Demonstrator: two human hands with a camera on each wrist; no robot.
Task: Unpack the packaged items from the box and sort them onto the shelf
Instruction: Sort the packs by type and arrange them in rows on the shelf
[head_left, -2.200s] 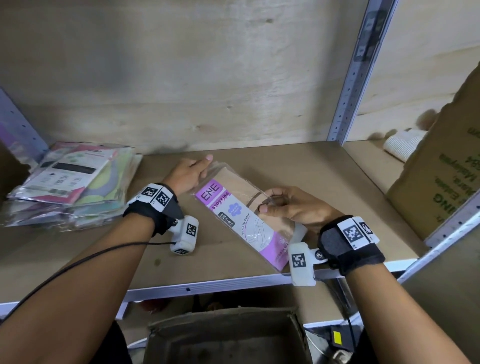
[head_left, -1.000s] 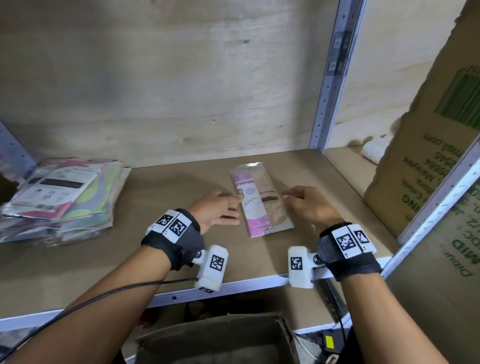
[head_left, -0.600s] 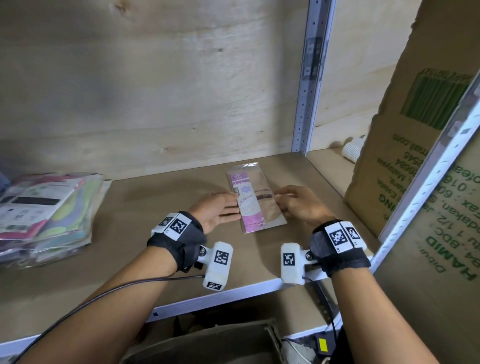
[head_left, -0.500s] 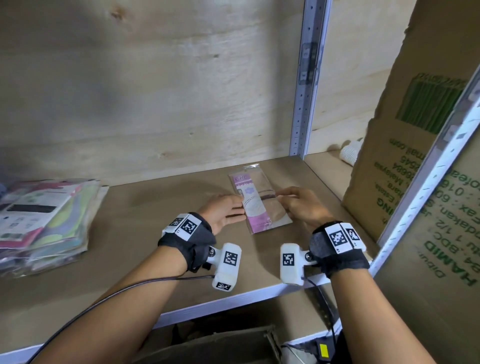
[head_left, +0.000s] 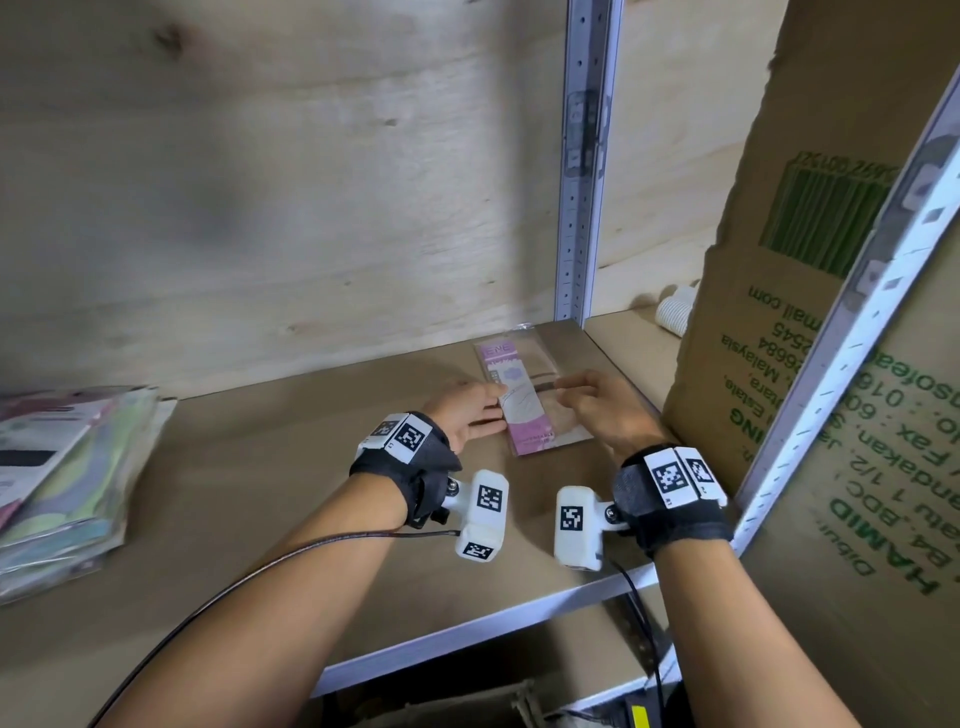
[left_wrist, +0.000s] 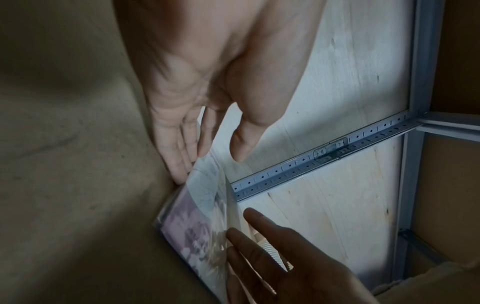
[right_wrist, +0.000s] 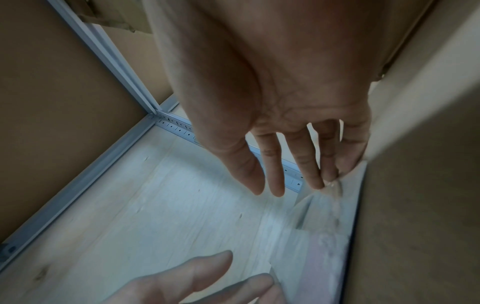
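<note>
A flat clear packet (head_left: 522, 387) with a pink strip and a tan item inside lies lengthwise on the wooden shelf (head_left: 291, 483), near the back right corner. My left hand (head_left: 470, 415) lies with straight fingers against the packet's left long edge. My right hand (head_left: 597, 410) touches its right long edge with extended fingers. In the left wrist view my left fingertips (left_wrist: 182, 170) meet the packet (left_wrist: 197, 226). In the right wrist view my right fingertips (right_wrist: 330, 183) rest on the packet's (right_wrist: 324, 236) edge. Neither hand grips it.
A stack of colourful packets (head_left: 62, 467) sits at the shelf's left end. A grey metal upright (head_left: 576, 208) stands behind the packet. A tall cardboard box (head_left: 779, 312) leans at the right, with a white ribbed item (head_left: 675, 312) behind it. The box (head_left: 467, 706) lies below the shelf edge.
The packet, held slantwise by my right hand before, now lies straight and farther back to the right. Both hands have let go and moved to its two long edges.
</note>
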